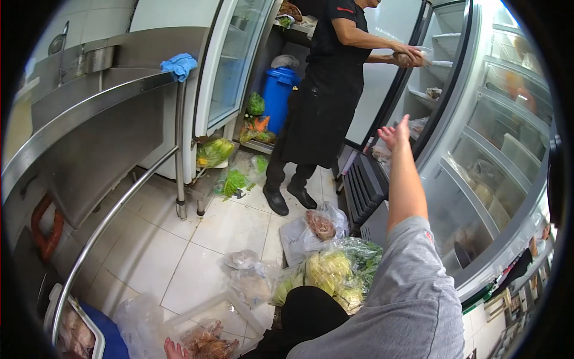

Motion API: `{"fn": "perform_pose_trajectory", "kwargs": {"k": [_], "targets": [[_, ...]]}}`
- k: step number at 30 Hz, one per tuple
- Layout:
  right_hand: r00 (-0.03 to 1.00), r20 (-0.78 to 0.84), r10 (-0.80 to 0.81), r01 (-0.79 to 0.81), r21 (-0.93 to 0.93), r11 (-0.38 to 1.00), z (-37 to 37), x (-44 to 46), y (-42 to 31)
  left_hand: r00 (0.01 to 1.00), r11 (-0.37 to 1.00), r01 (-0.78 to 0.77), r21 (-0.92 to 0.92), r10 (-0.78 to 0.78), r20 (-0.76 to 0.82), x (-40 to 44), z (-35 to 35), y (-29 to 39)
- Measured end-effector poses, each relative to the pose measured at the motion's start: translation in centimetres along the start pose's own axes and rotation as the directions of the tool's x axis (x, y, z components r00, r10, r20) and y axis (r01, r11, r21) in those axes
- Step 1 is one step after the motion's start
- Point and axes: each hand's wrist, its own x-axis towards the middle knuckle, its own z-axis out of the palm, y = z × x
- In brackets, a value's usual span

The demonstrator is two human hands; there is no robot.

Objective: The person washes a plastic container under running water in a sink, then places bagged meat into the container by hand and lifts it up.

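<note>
My right hand (pixel 394 133) reaches forward in front of the fridge, palm up with its fingers apart and nothing in it. Beyond it, a co-worker (pixel 335 84) in a black apron stands at the fridge, holding a wrapped item (pixel 408 58) in both hands. At the bottom edge, my left hand (pixel 173 349) shows only in part, fingers spread, beside pieces of raw meat (pixel 209 342) in a clear plastic tray (pixel 248 317). Whether it touches the meat I cannot tell. Bagged cabbages (pixel 329 270) lie in front of my knee, with bagged meat (pixel 321 225) behind them.
Steel counter (pixel 95 96) with a blue cloth (pixel 179 66) stands on the left. A blue bin (pixel 280 99) is at the back. Loose greens (pixel 234 182) lie on the tiled floor. On the right are glass fridge drawers (pixel 508 128); a meat-filled container (pixel 75 329) sits bottom left.
</note>
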Motion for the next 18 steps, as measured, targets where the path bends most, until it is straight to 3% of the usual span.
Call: {"fn": "perform_pose_trajectory", "kwargs": {"k": [8,10,12,13,16,18], "targets": [[0.994,-0.023,-0.104,0.105,0.046,0.993,3.2,0.8,-5.2,0.997,0.996,-0.064,-0.056,0.061,-0.053,-0.4,-0.2,0.1],[0.995,0.026,-0.095,0.094,0.035,0.995,3.3,2.7,-5.0,0.969,0.986,-0.167,-0.016,0.161,-0.189,-0.8,0.2,0.3],[1.0,-0.013,0.015,-0.015,0.043,0.999,3.4,5.9,-4.0,0.967,0.99,-0.143,0.003,0.141,-0.213,-2.0,1.3,1.1],[0.998,0.041,0.038,-0.035,-0.07,0.997,2.6,7.0,-4.2,0.969,0.987,-0.161,0.002,0.158,-0.189,-2.3,1.7,1.5],[0.969,0.19,-0.157,0.206,-0.271,0.94,3.2,1.6,-2.6,0.953,0.972,-0.233,-0.038,0.22,-0.206,-2.3,1.2,2.0],[0.939,0.313,-0.146,0.248,-0.318,0.915,4.0,1.3,-0.4,0.853,0.91,-0.394,-0.131,0.309,-0.42,-3.4,2.4,3.1]]}}
